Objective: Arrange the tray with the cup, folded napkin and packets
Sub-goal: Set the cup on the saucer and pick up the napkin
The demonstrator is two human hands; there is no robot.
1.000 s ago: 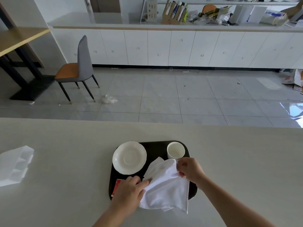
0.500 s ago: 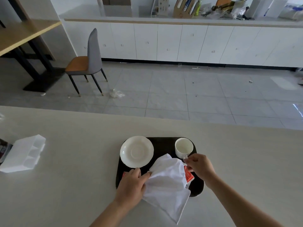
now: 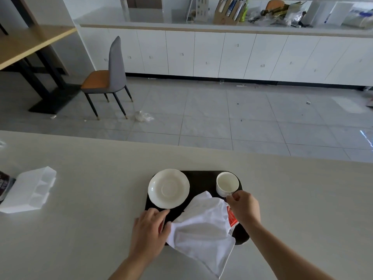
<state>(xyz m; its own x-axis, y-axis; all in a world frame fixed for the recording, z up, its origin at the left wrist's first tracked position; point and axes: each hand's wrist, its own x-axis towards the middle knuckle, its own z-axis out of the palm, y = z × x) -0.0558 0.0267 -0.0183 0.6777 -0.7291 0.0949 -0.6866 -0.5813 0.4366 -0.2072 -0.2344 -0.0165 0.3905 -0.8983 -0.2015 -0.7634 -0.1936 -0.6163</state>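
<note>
A dark tray (image 3: pixel 201 175) lies on the pale table. On it stand a white saucer (image 3: pixel 168 187) at the left and a white cup (image 3: pixel 227 183) at the back right. A white napkin (image 3: pixel 201 229) lies unfolded and rumpled over the tray's near half and hangs past its front edge. A red packet (image 3: pixel 231 218) peeks out at the napkin's right side. Another red packet (image 3: pixel 161 227) shows under my left hand (image 3: pixel 150 227), whose thumb pinches the napkin's left edge. My right hand (image 3: pixel 244 207) pinches the cup's handle.
A white compartment box (image 3: pixel 30 190) and a dark item (image 3: pixel 4 184) lie at the table's left edge. Beyond the table are tiled floor, a grey chair (image 3: pixel 110 77) and white cabinets.
My right hand let go of the napkin and moved up to the cup's handle. The napkin sank flatter onto the tray, uncovering the red packet. My left hand shifted slightly left.
</note>
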